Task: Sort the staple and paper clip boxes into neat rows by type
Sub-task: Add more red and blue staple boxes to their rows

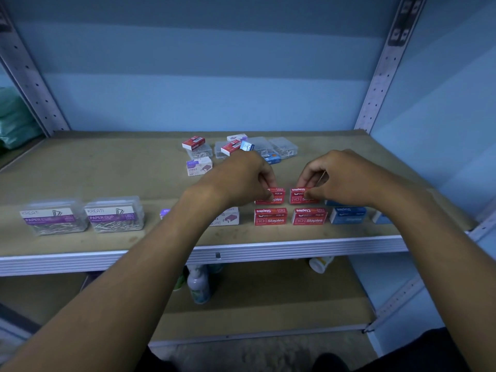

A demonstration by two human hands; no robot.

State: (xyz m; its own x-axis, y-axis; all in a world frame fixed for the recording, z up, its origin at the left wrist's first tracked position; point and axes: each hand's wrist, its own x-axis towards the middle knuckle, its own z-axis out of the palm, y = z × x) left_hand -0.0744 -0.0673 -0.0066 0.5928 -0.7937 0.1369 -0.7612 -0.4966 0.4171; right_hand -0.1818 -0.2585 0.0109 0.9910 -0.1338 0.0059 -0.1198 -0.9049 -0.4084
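Note:
On the brown shelf, my left hand pinches a red staples box and my right hand pinches a second red staples box beside it. Both boxes rest on the shelf just behind two more red staples boxes in the front row. Right of those stand blue staples boxes. Two clear paper clip boxes stand at front left. A white staples box is partly hidden by my left forearm.
An unsorted heap lies at the back centre: red staples boxes, a white staples box, clear paper clip boxes and a blue box. Perforated metal uprights flank the shelf. Bottles stand on the lower shelf.

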